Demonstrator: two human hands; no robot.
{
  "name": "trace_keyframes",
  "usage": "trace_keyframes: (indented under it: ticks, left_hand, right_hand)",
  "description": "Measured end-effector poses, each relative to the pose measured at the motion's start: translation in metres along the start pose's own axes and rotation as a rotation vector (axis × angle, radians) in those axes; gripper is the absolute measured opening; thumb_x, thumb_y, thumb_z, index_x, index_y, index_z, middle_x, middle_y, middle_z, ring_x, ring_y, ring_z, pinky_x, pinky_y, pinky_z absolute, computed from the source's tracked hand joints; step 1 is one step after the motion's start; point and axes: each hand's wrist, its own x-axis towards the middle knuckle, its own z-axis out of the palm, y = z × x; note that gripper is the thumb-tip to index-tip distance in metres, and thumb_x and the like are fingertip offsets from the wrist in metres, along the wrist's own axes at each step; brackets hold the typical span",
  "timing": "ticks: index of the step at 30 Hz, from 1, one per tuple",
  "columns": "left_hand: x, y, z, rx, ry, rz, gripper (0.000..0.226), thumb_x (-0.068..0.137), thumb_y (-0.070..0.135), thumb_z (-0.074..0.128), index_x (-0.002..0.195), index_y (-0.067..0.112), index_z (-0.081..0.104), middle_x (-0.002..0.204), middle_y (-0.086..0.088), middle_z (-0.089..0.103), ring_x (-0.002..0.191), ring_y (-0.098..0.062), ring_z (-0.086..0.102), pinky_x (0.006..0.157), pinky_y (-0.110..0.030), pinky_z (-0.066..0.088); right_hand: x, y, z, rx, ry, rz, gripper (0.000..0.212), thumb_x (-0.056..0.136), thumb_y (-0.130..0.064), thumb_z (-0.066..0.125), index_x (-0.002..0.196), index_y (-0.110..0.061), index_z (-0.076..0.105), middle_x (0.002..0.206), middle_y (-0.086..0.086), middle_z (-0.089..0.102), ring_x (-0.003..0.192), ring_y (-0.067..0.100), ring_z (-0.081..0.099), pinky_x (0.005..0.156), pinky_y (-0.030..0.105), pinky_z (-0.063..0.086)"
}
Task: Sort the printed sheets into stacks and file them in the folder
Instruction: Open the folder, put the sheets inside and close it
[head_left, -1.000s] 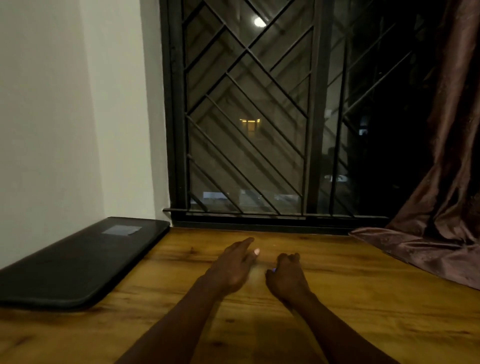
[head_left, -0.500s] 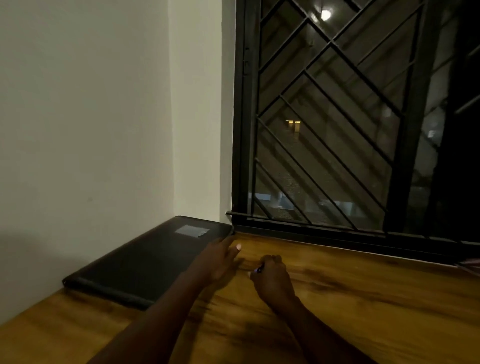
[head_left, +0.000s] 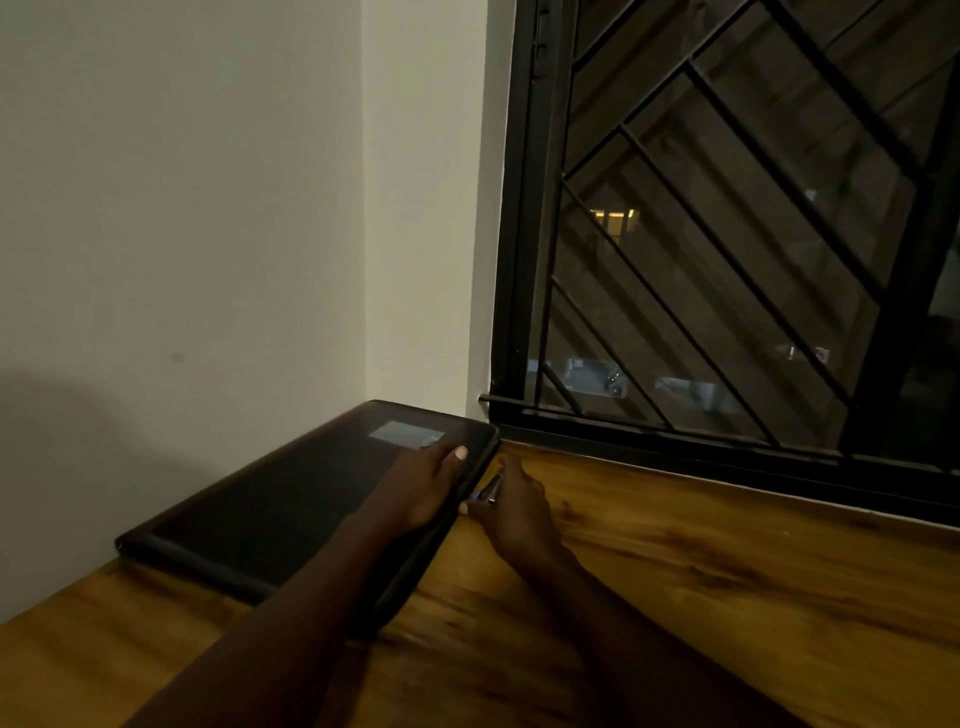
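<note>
Wooden table (head_left: 675, 597) before me, grain dark-streaked, meeting a pale plain wall (head_left: 182, 208) on my left. Black-framed window (head_left: 519, 260) ahead, fitted with a diagonal metal grille (head_left: 727, 244). Dark outside; one yellow light (head_left: 613, 215) shows through the bars.

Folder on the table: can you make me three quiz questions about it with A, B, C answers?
1. Where does the folder lie? A on the floor; B on the wooden table, against the wall; C on a chair.
2. What colour is it? A red; B white; C black.
3. What is the left hand doing? A resting on the folder; B waving; C holding a cup.
Answers: 1 B, its long side runs along the wall. 2 C, the cover looks black. 3 A, it lies on the cover; the right hand pinches a small pen-like thing.
</note>
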Motion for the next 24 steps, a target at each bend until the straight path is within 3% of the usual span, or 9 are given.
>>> trace_keyframes:
  ticks: [4,6,8,10,12,15,20,24]
  left_hand:
    - [-0.002,-0.006,0.003,-0.032,0.101,-0.002,0.044,0.104,0.038,0.029,0.132,0.015,0.055,0.101,-0.006,0.066,0.086,-0.007,0.057,0.086,-0.026,0.044]
    - [-0.002,-0.005,0.004,-0.049,0.11,-0.002,0.045,0.104,0.038,0.029,0.133,0.015,0.054,0.102,-0.006,0.066,0.092,-0.012,0.061,0.081,-0.022,0.04]
    - [-0.003,-0.003,0.004,-0.052,0.112,-0.002,0.044,0.104,0.037,0.031,0.135,0.014,0.052,0.12,-0.012,0.064,0.11,-0.022,0.06,0.085,-0.02,0.035]
    - [-0.005,0.0,0.004,-0.043,0.128,0.005,0.044,0.104,0.036,0.031,0.134,0.012,0.053,0.125,-0.014,0.063,0.109,-0.019,0.059,0.083,-0.017,0.034]
    - [-0.005,0.0,0.005,-0.03,0.129,0.008,0.045,0.104,0.037,0.031,0.132,0.011,0.055,0.117,-0.014,0.066,0.097,-0.014,0.059,0.08,-0.018,0.035]
    - [-0.004,-0.002,0.007,-0.009,0.129,0.007,0.047,0.103,0.041,0.029,0.124,0.011,0.059,0.091,-0.004,0.066,0.078,-0.005,0.056,0.078,-0.022,0.041]
    - [-0.002,-0.007,0.008,-0.008,0.142,0.018,0.047,0.102,0.045,0.03,0.105,0.016,0.066,0.08,0.008,0.061,0.079,-0.008,0.06,0.081,-0.029,0.047]
    - [-0.002,-0.009,0.01,0.01,0.118,0.006,0.042,0.102,0.046,0.03,0.093,0.022,0.063,0.07,0.009,0.058,0.072,-0.007,0.06,0.071,-0.026,0.044]
  right_hand:
    - [-0.001,0.001,-0.002,0.004,-0.016,-0.036,0.074,0.068,-0.029,0.082,0.131,-0.02,0.043,0.119,0.005,0.063,0.102,0.02,0.062,0.085,0.035,0.052]
    - [-0.006,0.003,-0.005,0.006,0.004,-0.02,0.065,0.069,-0.032,0.081,0.124,-0.019,0.048,0.116,0.003,0.063,0.099,0.019,0.06,0.077,0.028,0.049]
    - [-0.011,0.005,-0.01,-0.007,0.041,-0.004,0.053,0.075,-0.034,0.077,0.118,-0.018,0.05,0.111,-0.001,0.061,0.092,0.013,0.054,0.066,0.022,0.04]
    - [-0.016,0.004,-0.014,-0.022,0.057,0.025,0.05,0.084,-0.034,0.069,0.125,-0.018,0.047,0.112,-0.001,0.056,0.098,0.013,0.049,0.07,0.022,0.036]
    - [-0.017,0.005,-0.012,-0.037,0.059,0.047,0.05,0.088,-0.032,0.063,0.132,-0.02,0.043,0.123,0.003,0.054,0.108,0.018,0.052,0.075,0.023,0.037]
    - [-0.016,0.003,-0.005,-0.068,0.038,0.04,0.048,0.088,-0.028,0.063,0.132,-0.024,0.044,0.127,0.006,0.054,0.106,0.018,0.056,0.08,0.025,0.047]
    - [-0.014,-0.003,0.003,-0.097,0.041,0.023,0.047,0.085,-0.033,0.066,0.127,-0.026,0.046,0.118,0.004,0.058,0.101,0.019,0.059,0.082,0.033,0.053]
    - [-0.018,-0.006,-0.003,-0.1,0.017,0.031,0.053,0.085,-0.033,0.067,0.131,-0.024,0.042,0.121,0.006,0.056,0.102,0.019,0.058,0.075,0.026,0.047]
